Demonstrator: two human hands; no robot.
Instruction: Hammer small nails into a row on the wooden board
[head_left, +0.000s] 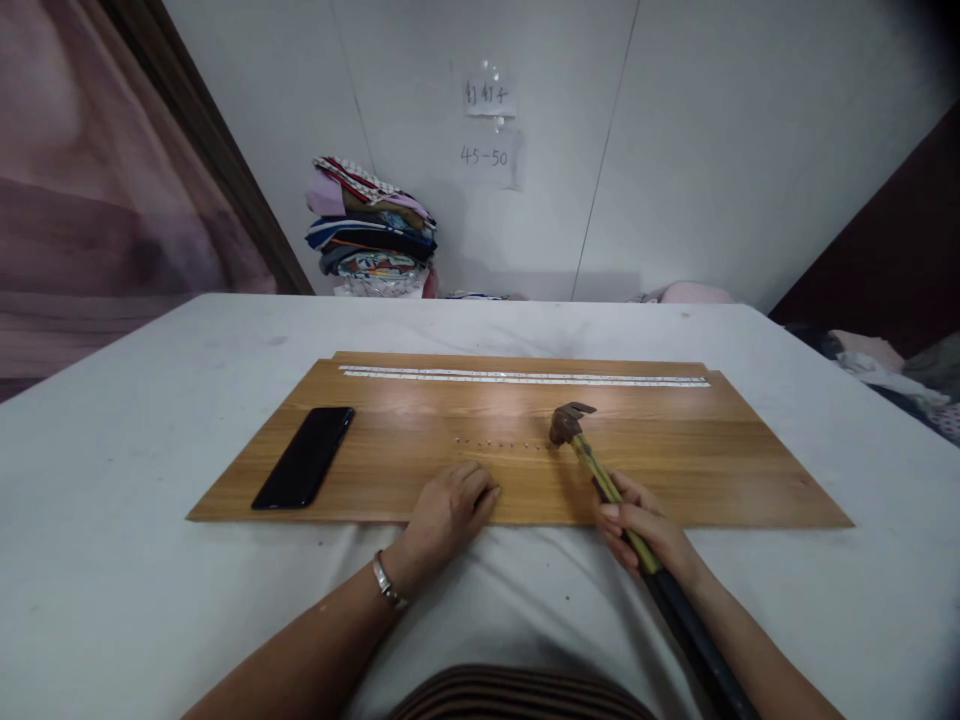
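Observation:
My right hand (645,525) grips a claw hammer (596,468) partway along its yellow and black handle. The rusty hammer head is over the wooden board (720,470), at the right end of a row of small nails (501,444). Whether the head touches a nail or the board, I cannot tell. My left hand (452,502) rests on the board's near edge, left of the hammer and just below the row. Its fingers are curled in, and the inside of the hand is hidden.
A black phone (306,458) lies on the board's left side. Two white measuring strips (525,377) run along its far side. The board lies on a white-covered table (112,430). Folded clothes (373,230) are stacked by the wall behind, under paper notes (489,157).

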